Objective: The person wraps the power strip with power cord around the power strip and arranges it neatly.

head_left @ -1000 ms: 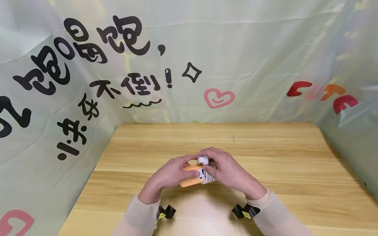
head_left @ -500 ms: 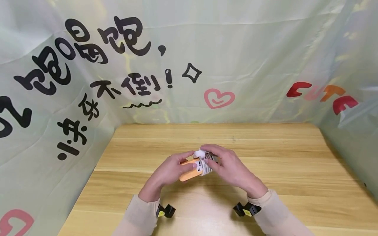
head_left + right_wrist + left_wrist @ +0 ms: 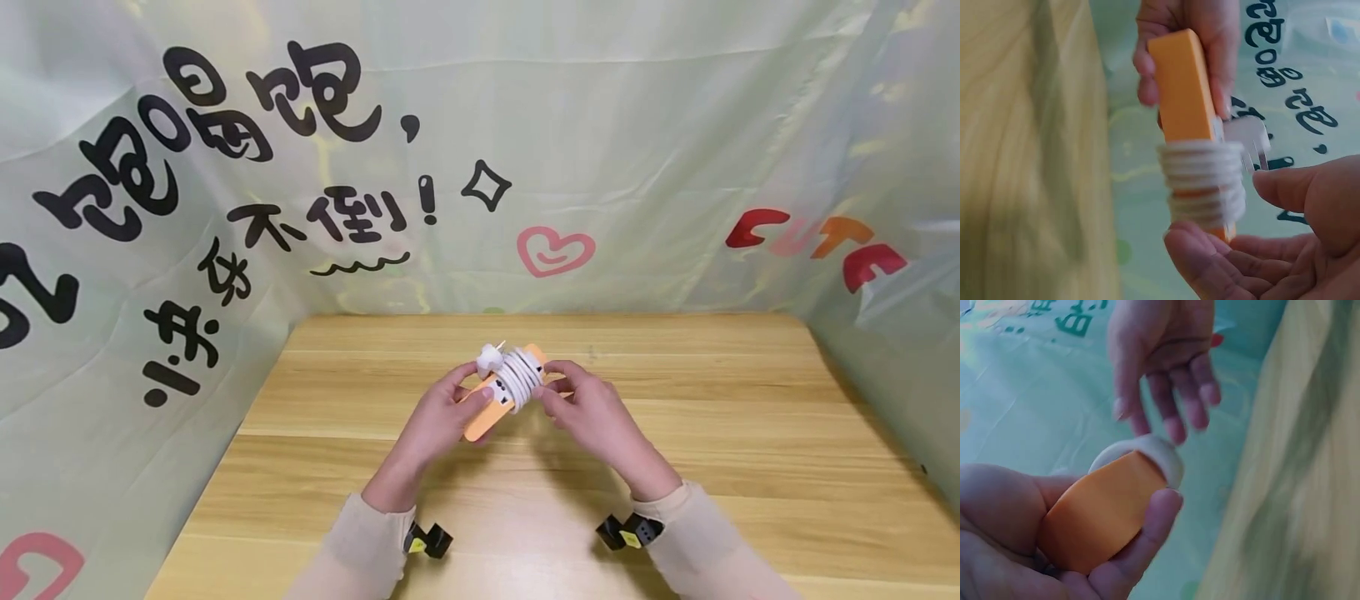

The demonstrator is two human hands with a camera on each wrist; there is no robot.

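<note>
An orange cable winder [image 3: 482, 428] with a small cartoon face carries a white power cable [image 3: 519, 380] wound round its middle in several turns. At the cable's upper left sits a white plug [image 3: 490, 358]; its metal prongs show in the right wrist view, beside the coil. My left hand [image 3: 441, 415] grips the near end of the winder, thumb on top, and holds it tilted above the table. Just right of the coil is my right hand [image 3: 600, 421], its fingers loosely bent around the far end. Whether its fingertips touch the cable, I cannot tell.
The wooden table [image 3: 675, 467] lies below both hands. A pale printed cloth [image 3: 637, 150] stands behind it and along both sides. Black wrist cameras [image 3: 630, 531] sit by each sleeve cuff.
The winder has risen and turned, its far end now pointing up and away. My right hand has drawn back to the right from over the coil, baring the cable turns and far end.
</note>
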